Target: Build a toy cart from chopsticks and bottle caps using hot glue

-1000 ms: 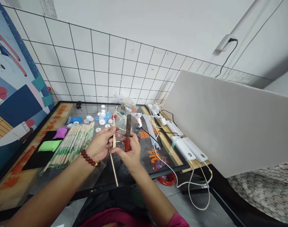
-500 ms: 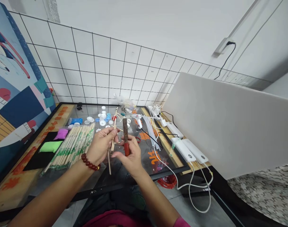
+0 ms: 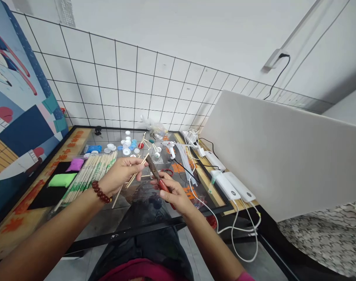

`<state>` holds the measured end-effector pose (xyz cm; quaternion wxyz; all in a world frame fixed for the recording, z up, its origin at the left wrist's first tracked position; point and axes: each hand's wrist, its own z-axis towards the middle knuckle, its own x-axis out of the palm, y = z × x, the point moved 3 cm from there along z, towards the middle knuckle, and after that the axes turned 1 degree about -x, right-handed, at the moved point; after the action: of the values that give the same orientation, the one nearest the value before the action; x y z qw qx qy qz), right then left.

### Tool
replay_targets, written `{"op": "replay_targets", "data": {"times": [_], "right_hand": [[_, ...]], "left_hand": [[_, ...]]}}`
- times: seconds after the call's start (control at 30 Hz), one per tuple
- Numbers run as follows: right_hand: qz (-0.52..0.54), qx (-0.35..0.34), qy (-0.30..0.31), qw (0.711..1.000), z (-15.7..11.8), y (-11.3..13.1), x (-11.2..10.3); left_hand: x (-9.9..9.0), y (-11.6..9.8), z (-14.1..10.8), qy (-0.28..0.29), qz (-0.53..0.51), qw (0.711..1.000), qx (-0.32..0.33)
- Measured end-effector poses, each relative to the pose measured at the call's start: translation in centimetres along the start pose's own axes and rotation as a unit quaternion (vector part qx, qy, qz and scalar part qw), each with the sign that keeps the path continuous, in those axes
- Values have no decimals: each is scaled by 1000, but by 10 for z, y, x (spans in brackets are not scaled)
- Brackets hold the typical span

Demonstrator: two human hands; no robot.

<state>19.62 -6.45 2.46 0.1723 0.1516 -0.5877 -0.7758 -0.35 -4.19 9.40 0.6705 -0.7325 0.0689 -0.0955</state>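
Pinched in my left hand [image 3: 125,174] is a pair of wooden chopsticks [image 3: 132,180], slanting from lower left to upper right. My right hand [image 3: 174,195] is closed around the red handle of a knife [image 3: 153,167] with a dark, worn blade. The blade's end lies by the upper tips of the chopsticks; whether it touches them I cannot tell. Below my left hand another thin wooden stick [image 3: 117,197] slants down toward the table. Packaged chopsticks [image 3: 87,175] lie in a bundle left of my left hand.
White and blue bottle caps [image 3: 126,151] lie scattered behind my hands. A white glue gun [image 3: 169,146] and clear glue sticks [image 3: 186,162] lie to the right, near power strips [image 3: 226,183] with loose cables. Green [image 3: 61,180] and purple [image 3: 75,164] packets lie at left.
The knife has swung from upright to a leftward tilt, its blade now at the chopstick tips. My right hand has shifted right; the chopsticks lean further over and sit lower.
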Motion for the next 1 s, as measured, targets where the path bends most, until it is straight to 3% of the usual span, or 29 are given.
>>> {"op": "replay_targets", "data": {"times": [0.13, 0.27, 0.53, 1.0], "right_hand": [[100, 43, -3, 994, -2, -2, 8], [159, 63, -4, 985, -2, -1, 13], [101, 70, -6, 992, -4, -3, 7], [-37, 23, 21, 999, -4, -7, -2]], "left_hand": [[-1, 0, -1, -5, -33, 999, -39], [-3, -3, -2, -4, -24, 999, -39], [-6, -8, -2, 7, 9, 1000, -5], [-9, 2, 0, 11, 53, 998, -33]]}}
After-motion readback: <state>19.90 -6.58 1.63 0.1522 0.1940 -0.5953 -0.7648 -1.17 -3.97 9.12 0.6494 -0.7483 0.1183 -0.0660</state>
